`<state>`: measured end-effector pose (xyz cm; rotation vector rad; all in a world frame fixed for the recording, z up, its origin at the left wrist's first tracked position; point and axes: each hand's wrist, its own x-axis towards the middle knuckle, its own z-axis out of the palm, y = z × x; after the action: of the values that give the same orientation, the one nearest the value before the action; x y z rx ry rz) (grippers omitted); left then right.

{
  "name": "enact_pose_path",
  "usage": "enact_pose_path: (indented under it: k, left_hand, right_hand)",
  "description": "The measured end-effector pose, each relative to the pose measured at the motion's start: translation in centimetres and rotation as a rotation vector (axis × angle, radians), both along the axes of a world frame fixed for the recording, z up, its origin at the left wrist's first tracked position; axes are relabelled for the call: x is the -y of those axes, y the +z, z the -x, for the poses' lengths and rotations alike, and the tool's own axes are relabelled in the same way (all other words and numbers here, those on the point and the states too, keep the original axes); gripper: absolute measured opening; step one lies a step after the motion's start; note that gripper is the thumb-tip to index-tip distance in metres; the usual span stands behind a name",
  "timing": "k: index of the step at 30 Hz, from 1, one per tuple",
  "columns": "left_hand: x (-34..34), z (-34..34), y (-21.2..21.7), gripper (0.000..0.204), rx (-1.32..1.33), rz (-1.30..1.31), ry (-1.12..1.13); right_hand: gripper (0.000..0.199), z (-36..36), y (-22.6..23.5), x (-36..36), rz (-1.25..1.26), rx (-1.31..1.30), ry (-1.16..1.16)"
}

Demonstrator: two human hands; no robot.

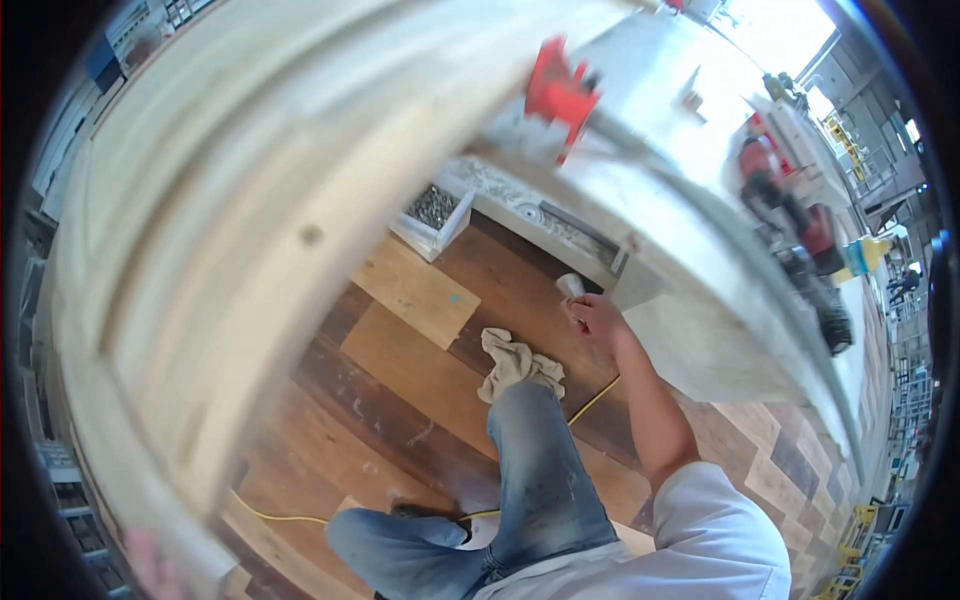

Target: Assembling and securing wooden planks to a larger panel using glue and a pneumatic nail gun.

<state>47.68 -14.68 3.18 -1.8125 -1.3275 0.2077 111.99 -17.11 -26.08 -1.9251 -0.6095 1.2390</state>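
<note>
The right grip [597, 318] is clamped on a small white cup [570, 286] under the table [690, 250] – hold it level. Left grip [150, 560] – blurry, cannot tell – touches the big wood board [250, 230].

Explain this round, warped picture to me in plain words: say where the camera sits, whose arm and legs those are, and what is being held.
The camera sits on a person's head and looks down; its fisheye lens bends straight edges. The jeans-clad legs and bare arm are the wearer's own. The right hand reaches under the workbench and grips a small pale object. The left hand, blurred at the lower left corner, appears to hold the big pale wooden board. On the plank floor lie a rag, a yellow cable and a tray of screws.
</note>
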Motion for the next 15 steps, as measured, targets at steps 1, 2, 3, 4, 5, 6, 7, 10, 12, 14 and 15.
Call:
enact_pose_path:
  k: [1, 2, 3, 4, 5, 6, 7, 10, 12, 14, 15]
  left_hand:
    - [0.3, -2.9, 1.9, 0.070, 0.373, 0.247, -0.265]
    - [2.8, -4.7, 6.6, 0.069, 0.721, 0.452, -0.516]
    - [3.0, -5.3, 7.9, 0.072, 0.700, 0.483, -0.528]
    - [3.5, -5.6, 9.3, 0.076, 0.677, 0.514, -0.538]
    - [4.3, -6.3, 10.7, 0.068, 0.766, 0.486, -0.564]
    - [5.3, -7.0, 11.8, 0.060, 0.854, 0.456, -0.589]
    - [7.0, -7.1, 11.3, 0.055, 0.993, 0.489, -0.607]
    - [7.9, -11.9, 11.3, 0.069, 1.294, 0.860, -0.595]
    - [7.1, -18.1, 14.4, 0.073, 1.367, 0.953, -0.496]
    - [7.3, -21.3, 15.2, 0.076, 1.910, 1.161, -0.323]
    - [6.2, -22.4, 14.9, 0.073, 2.056, 1.391, -0.273]
  right_hand:
    - [0.011, 2.4, 4.2, 0.1, 0.006, -0.046, -0.044]
    - [0.011, 5.0, 7.9, -0.2, -0.037, -0.090, -0.020]
    - [0.011, 6.0, 10.9, 1.2, -0.151, -0.284, -0.108]
    - [0.011, 6.9, 14.0, 2.5, -0.267, -0.477, -0.193]
    - [0.011, 8.2, 17.2, 3.4, -0.269, -0.480, -0.201]
    - [0.011, 9.5, 20.7, 4.4, -0.320, -0.547, -0.142]
    - [0.012, 10.7, 24.5, 5.3, -0.379, -0.613, -0.083]
    - [0.011, 14.3, 34.6, 7.4, -0.463, -0.915, -0.037]
    - [0.014, 16.6, 39.1, 8.2, -0.502, -1.095, 0.069]
    - [0.017, 19.2, 45.7, 7.6, -0.513, -1.263, 0.243]
    - [0.017, 19.7, 47.2, 7.8, -0.496, -1.219, 0.213]
